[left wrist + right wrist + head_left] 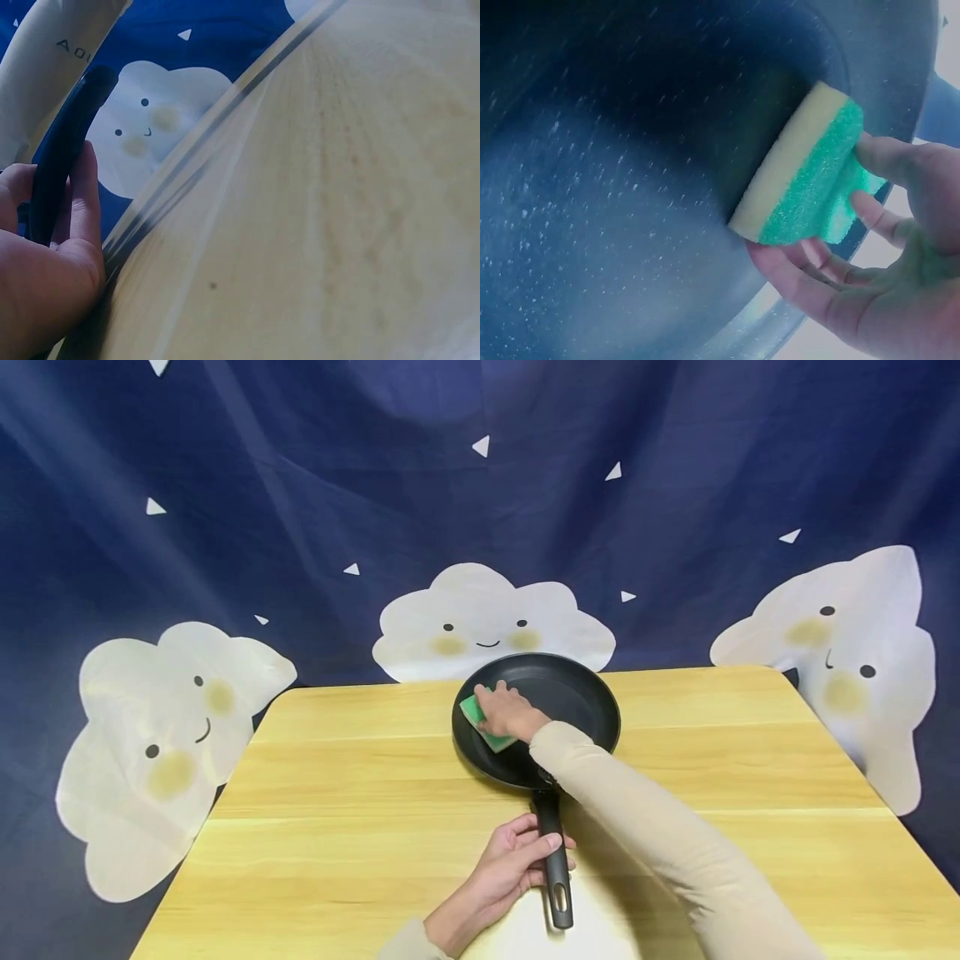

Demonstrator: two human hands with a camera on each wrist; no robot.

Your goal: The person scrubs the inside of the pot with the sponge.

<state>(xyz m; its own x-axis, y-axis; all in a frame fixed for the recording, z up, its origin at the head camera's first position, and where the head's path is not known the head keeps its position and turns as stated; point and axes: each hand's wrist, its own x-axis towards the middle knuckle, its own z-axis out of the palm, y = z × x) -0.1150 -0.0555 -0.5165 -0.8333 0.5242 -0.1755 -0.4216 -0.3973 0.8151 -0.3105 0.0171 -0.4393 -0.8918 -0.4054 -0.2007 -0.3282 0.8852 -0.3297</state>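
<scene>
A black frying pan [573, 702] stands at the far middle of the table, its handle [556, 868] pointing toward me. My left hand [510, 870] grips that handle, thumb on top and fingers beneath; the left wrist view shows the dark handle [64, 150] between thumb and fingers. Inside the pan, at its left side, my right hand [508, 710] holds a sponge [474, 710] with a green scouring face and a pale yellow body. Seen from the right wrist, fingers and thumb pinch the sponge [802, 176] with its yellow side against the pan's speckled inner surface [615, 202].
The light wooden table [330, 793] spreads to both sides of the pan. Behind it hangs a dark blue curtain [420, 502] with smiling clouds and white triangles. My right forearm sleeve [675, 835] crosses above the table, right of the handle.
</scene>
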